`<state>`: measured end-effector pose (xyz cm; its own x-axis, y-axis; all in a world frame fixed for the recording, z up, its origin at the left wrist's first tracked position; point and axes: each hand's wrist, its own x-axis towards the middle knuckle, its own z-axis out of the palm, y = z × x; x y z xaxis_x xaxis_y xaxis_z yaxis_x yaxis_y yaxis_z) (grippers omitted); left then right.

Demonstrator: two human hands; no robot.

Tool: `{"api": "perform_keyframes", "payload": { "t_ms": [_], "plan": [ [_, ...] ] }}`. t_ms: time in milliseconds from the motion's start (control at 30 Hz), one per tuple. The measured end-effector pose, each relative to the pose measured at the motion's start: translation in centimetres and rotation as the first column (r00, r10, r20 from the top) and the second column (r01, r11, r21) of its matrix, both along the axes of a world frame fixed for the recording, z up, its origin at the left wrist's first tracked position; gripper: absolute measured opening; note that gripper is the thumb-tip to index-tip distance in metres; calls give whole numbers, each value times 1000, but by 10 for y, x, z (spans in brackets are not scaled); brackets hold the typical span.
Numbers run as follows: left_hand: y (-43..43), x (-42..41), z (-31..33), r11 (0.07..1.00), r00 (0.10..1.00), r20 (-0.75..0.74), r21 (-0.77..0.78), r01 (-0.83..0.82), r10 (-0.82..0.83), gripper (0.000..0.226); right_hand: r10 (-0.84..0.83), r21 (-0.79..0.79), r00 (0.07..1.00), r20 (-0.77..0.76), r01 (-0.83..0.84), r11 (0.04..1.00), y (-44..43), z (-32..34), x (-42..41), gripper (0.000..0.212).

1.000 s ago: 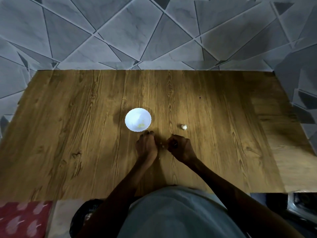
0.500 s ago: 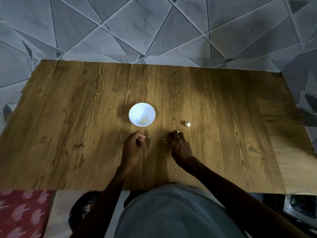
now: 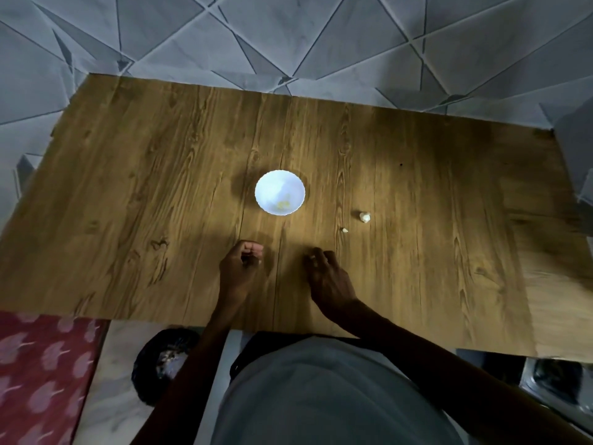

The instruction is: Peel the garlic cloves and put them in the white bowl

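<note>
Single head-worn view, steep downward look from above, wooden table (image 3: 417, 268) close below, tiled wall (image 3: 288, 36) beyond

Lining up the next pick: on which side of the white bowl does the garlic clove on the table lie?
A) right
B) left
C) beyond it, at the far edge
A: the garlic clove lies on the table to the right of the white bowl, apart from it and slightly nearer the person.
</note>
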<state>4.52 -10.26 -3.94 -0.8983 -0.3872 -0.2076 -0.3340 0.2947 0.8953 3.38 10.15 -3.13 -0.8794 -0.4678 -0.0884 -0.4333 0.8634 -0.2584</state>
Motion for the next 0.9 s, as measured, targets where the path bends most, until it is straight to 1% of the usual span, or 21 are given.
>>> {"api": "perform_keyframes", "payload": {
  "t_ms": [67,133,200,267,300,333,367,400,433,467,500,533,567,600,633,667,700,733,800,833,900],
  "plan": [
    [1,3,1,1000,1000,18,29,0,-1,24,89,-12,996,-14,-89,996,1,-2,10,36],
    [4,5,2,998,999,35,60,11,-13,22,182,6,981,-67,-182,983,6,-3,12,30],
    [6,6,3,996,999,35,83,23,-26,21,221,19,969,-109,-220,975,7,-4,10,29],
    [10,5,6,992,999,41,127,13,-18,23,238,31,963,-123,-236,971,4,-5,9,34],
    [12,4,8,985,999,51,172,-7,-2,23,240,45,963,-126,-236,971,1,-5,9,37],
    [15,2,10,968,998,63,249,-35,19,22,221,38,968,-116,-218,975,-2,-2,7,39],
    [20,0,11,930,996,82,361,-69,42,20,153,-17,984,-86,-155,988,-5,0,4,38],
    [26,-3,12,860,992,111,499,-107,60,20,40,-130,999,-7,-40,991,-8,6,0,33],
    [33,-7,13,750,986,152,643,-155,73,21,-93,-246,993,79,110,963,-12,9,-5,26],
    [40,-12,14,604,973,213,766,-221,85,25,-211,-334,961,179,261,906,-16,15,-11,19],
    [46,-17,16,437,955,284,851,-293,87,30,-265,-415,920,288,369,832,-22,23,-16,16],
    [51,-21,17,278,936,344,894,-351,76,33,-256,-479,910,326,392,785,-27,31,-19,15],
    [54,-23,18,154,924,378,911,-383,60,35,-209,-504,925,317,351,789,-32,40,-18,15],
    [57,-25,19,82,919,391,916,-393,47,34,-143,-480,948,284,269,835,-35,51,-16,17],
    [59,-26,20,46,919,391,918,-393,41,33,-68,-440,973,220,162,883,-36,60,-13,18],
    [61,-27,21,29,920,389,920,-391,44,30,1,-398,993,122,48,916,-36,64,-11,23],
    [63,-27,22,22,915,400,916,-401,58,28,27,-393,998,61,0,919,-35,65,-9,27],
    [64,-28,23,19,902,424,904,-426,80,27,-7,-434,997,80,41,900,-34,69,-8,26],
    [67,-31,25,12,872,470,879,-476,137,27,-154,-569,964,217,253,783,-28,69,-14,22],
    [67,-32,26,-8,860,483,872,-489,166,28,-233,-606,944,233,328,725,-23,65,-20,22],
    [64,-31,25,-31,844,487,869,-493,224,30,-357,-591,915,188,396,703,-4,54,-34,22]
  ]
}}
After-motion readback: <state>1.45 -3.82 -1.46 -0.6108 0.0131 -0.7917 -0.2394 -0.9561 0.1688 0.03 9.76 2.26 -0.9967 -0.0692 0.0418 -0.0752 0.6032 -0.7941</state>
